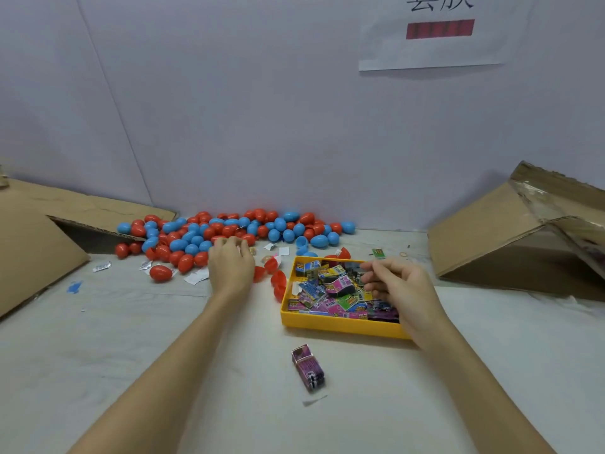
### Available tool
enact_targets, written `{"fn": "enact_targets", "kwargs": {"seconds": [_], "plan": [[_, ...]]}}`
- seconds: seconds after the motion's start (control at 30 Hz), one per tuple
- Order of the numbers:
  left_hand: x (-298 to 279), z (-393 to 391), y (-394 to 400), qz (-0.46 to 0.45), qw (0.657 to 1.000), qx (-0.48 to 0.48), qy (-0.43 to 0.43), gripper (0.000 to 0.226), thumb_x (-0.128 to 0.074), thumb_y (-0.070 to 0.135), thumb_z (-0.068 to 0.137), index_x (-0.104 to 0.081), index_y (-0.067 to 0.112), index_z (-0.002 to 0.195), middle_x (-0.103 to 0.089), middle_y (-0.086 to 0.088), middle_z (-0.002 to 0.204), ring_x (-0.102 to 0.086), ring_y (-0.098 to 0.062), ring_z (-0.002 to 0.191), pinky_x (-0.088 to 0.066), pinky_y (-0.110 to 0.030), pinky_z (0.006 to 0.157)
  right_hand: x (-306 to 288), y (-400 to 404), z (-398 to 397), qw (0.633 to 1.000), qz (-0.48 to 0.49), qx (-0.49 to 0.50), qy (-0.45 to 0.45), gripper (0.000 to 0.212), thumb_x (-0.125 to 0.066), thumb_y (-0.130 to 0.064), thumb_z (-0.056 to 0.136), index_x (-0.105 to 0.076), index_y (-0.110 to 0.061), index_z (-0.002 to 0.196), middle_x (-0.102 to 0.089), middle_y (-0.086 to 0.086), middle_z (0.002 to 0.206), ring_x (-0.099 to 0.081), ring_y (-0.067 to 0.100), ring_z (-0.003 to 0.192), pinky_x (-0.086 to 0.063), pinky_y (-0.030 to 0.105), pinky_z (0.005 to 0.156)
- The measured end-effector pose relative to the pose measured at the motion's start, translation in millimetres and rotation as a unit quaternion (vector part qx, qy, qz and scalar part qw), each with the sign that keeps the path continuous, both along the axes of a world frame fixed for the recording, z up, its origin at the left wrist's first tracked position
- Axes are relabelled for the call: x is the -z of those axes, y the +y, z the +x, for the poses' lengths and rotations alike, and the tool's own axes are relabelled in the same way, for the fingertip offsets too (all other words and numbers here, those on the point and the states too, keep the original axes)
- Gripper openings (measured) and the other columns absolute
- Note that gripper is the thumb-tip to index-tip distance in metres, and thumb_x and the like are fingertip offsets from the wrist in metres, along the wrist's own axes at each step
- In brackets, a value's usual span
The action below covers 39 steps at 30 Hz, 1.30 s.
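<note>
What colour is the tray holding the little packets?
Yellow; the tray shows best in the head view.

Pale grey-blue wall (229, 109) behind carried a white paper sign with red bar (438, 44); white tabletop (131, 339), brown cardboard boxes (29, 244) (491, 237) sat either side.

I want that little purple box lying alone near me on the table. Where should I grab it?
Come down from above and set your grip across the two long sides of the purple box, near its middle. It lies flat on the table, apart from the yellow tray, so both long sides are free.
</note>
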<state>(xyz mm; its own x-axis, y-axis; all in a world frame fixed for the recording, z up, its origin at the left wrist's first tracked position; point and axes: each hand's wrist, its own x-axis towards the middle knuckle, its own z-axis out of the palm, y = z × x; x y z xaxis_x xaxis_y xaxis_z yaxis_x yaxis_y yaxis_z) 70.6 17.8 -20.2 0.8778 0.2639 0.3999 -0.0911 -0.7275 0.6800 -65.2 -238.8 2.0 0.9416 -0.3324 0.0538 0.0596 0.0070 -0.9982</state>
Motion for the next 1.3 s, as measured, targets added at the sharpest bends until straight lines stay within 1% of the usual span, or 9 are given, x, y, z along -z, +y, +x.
{"fn": "enact_targets", "kwargs": {"seconds": [0.2, 0.33, 0.47, 0.6, 0.73, 0.87, 1.0, 1.13, 1.3], "plan": [[-4, 53, 8, 0.163, 0.98, 0.102, 0.057, 0.032, -0.048, 0.026, 0.107, -0.07, 0.012, 0.125, -0.061, -0.011, 0.133, -0.055, -0.028, 0.121, -0.047, -0.047, 0.103, 5, -1, 4, 0.999, -0.032, -0.008, 0.002, 0.023, -0.055, -0.013, 0.105, -0.076, -0.008, 0.097, -0.076, 0.003, 0.076, -0.068, 0.008, 0.066, -0.054, 0.017, 0.06], [2, 63, 1, 0.188, 0.97, 0.096, 0.118, 0.036, -0.044, 0.029, 0.108, -0.072, 0.01, 0.119, -0.055, -0.016, 0.134, -0.05, -0.032, 0.122, -0.042, -0.05, 0.103, 6, -3, 4, 0.999, -0.04, -0.014, 0.0, 0.022, -0.055, -0.013, 0.105, -0.076, -0.009, 0.097, -0.075, 0.002, 0.075, -0.068, 0.009, 0.068, -0.054, 0.018, 0.062], [-3, 51, -1, 0.102, 0.99, 0.074, 0.069, 0.029, -0.052, 0.012, 0.104, -0.067, 0.003, 0.128, -0.058, -0.021, 0.132, -0.049, -0.034, 0.125, -0.041, -0.047, 0.109, 6, -5, 4, 0.999, -0.038, -0.016, 0.002, 0.023, -0.055, -0.013, 0.105, -0.076, -0.009, 0.097, -0.076, 0.002, 0.074, -0.068, 0.009, 0.067, -0.054, 0.017, 0.061], [-33, 5, -11, 0.011, 0.991, 0.128, -0.04, 0.026, -0.07, 0.013, 0.095, -0.07, 0.011, 0.121, -0.067, -0.007, 0.119, -0.06, -0.024, 0.109, -0.053, -0.038, 0.093, 8, -3, 6, 0.999, -0.048, -0.017, 0.002, 0.023, -0.055, -0.012, 0.105, -0.076, -0.01, 0.095, -0.075, 0.002, 0.073, -0.068, 0.009, 0.066, -0.053, 0.019, 0.061], [-50, -73, -35, -0.148, 0.952, 0.265, -0.038, 0.018, -0.067, 0.022, 0.098, -0.068, 0.033, 0.112, -0.071, 0.01, 0.093, -0.067, -0.003, 0.082, -0.056, -0.023, 0.071, 8, -2, 5, 0.998, -0.062, -0.015, -0.005, 0.024, -0.056, -0.011, 0.104, -0.076, -0.011, 0.092, -0.075, 0.002, 0.073, -0.067, 0.01, 0.065, -0.051, 0.019, 0.058], [-38, -120, -59, -0.208, 0.917, 0.341, -0.011, 0.029, -0.065, 0.026, 0.099, -0.05, 0.03, 0.123, -0.073, 0.005, 0.094, -0.071, -0.011, 0.088, -0.057, -0.022, 0.076, 7, -2, 2, 0.997, -0.065, -0.027, -0.022, 0.023, -0.056, -0.012, 0.105, -0.077, -0.012, 0.093, -0.075, 0.003, 0.074, -0.068, 0.013, 0.068, -0.051, 0.018, 0.058], [-21, -130, -65, -0.151, 0.925, 0.347, -0.021, 0.029, -0.072, 0.019, 0.095, -0.053, 0.024, 0.117, -0.068, 0.014, 0.106, -0.066, -0.002, 0.101, -0.052, -0.016, 0.086, 6, -2, -3, 0.994, -0.071, -0.053, -0.062, 0.021, -0.057, -0.015, 0.104, -0.077, -0.013, 0.099, -0.075, 0.006, 0.079, -0.067, 0.014, 0.069, -0.054, 0.021, 0.062], [-17, -127, -61, -0.106, 0.916, 0.383, -0.062, 0.04, -0.066, 0.005, 0.097, -0.061, 0.022, 0.132, -0.062, 0.006, 0.118, -0.064, -0.004, 0.106, -0.053, -0.02, 0.091, 3, 4, -8, 0.984, -0.123, -0.082, -0.101, 0.019, -0.059, -0.02, 0.103, -0.077, -0.019, 0.11, -0.078, 0.002, 0.09, -0.072, 0.015, 0.076, -0.054, 0.022, 0.065], [-17, -129, -63, -0.124, 0.91, 0.39, -0.063, 0.053, -0.066, 0.002, 0.096, -0.051, 0.019, 0.144, -0.064, 0.003, 0.119, -0.065, -0.009, 0.106, -0.052, -0.018, 0.089, 5, 19, -11, 0.964, -0.22, -0.092, -0.12, 0.019, -0.074, -0.03, 0.094, -0.075, -0.027, 0.112, -0.077, -0.013, 0.095, -0.074, 0.007, 0.088, -0.058, 0.023, 0.076]]}}
